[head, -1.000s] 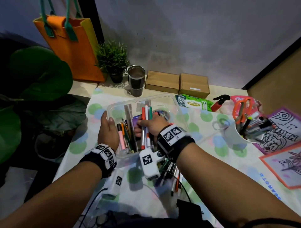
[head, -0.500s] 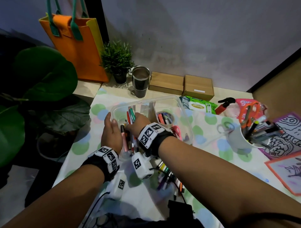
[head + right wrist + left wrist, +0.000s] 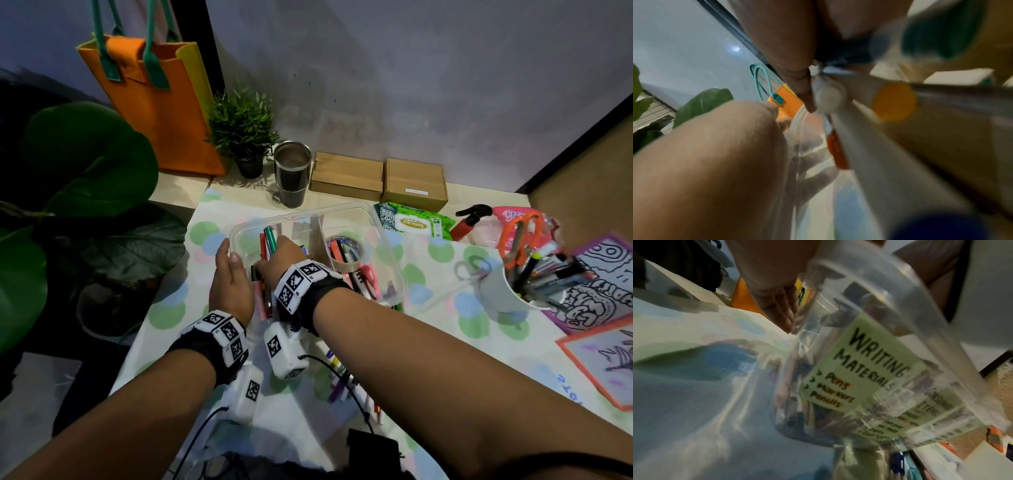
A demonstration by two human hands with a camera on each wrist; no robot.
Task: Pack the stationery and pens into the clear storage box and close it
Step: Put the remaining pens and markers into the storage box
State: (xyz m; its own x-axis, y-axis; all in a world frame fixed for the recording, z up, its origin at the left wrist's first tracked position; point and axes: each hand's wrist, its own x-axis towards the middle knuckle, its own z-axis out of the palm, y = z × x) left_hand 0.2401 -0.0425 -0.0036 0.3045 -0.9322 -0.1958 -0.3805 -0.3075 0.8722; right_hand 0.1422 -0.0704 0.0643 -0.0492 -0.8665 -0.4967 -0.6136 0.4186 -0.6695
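My left hand (image 3: 230,286) has its fingers (image 3: 777,308) straight and together, flat against the outer left wall of the clear storage box (image 3: 373,219), thumb up at the rim. My right hand (image 3: 281,254) is down inside the box's left compartment with its fingers curled round a bundle of markers (image 3: 269,240); a red and a green one stick out past my knuckles, and the right wrist view shows blurred barrels running under my palm.

Going left to right: big green leaves (image 3: 85,164) fill the left edge, with an orange tote bag (image 3: 161,102) leaning on the wall behind them. Next come a small potted plant (image 3: 244,130) and a steel tumbler (image 3: 292,178). The box sits open in the middle of the dotted tablecloth (image 3: 428,308), just in front of the tumbler. Through its near wall the left wrist view reads a green label (image 3: 857,369), "WRITING MATERIALS – Pens, Markers, Pencils". A divider (image 3: 317,236) splits the box; the right compartment holds a tape roll (image 3: 346,253) with pens standing in it and pink-handled scissors (image 3: 370,279).

Loose pens (image 3: 337,380) lie on the cloth near me, partly under my right forearm. Behind the box are two cardboard boxes (image 3: 380,180) and a pack of wipes (image 3: 411,224). Further right stands a white cup (image 3: 496,291) crammed with pens and orange scissors (image 3: 520,236), then colouring sheets (image 3: 609,287) at the right edge.
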